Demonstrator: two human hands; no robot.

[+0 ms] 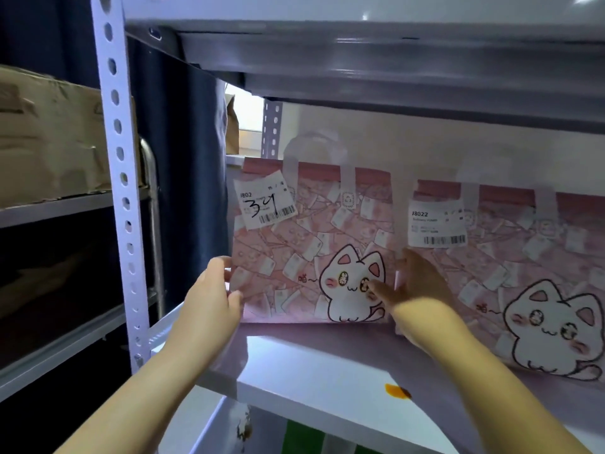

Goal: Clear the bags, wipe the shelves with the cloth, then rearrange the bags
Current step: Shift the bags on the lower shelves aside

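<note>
Pink cat-print bag [314, 244], labelled "34", stands upright on white shelf [314, 375]. Left hand [212, 299] pinches its left edge; right hand [415, 290] spread flat at its right edge. Second matching bag [523, 273] just beside.

The right-hand pink cat bag [523, 273] runs off the frame's right edge, its label's [437, 224] small print too blurred to read. The right hand [422, 290] covers the left bag's [311, 250] right edge, its fingertips out of sight between the two bags. The cardboard box [49, 136] at left is cut off by the frame.
</note>
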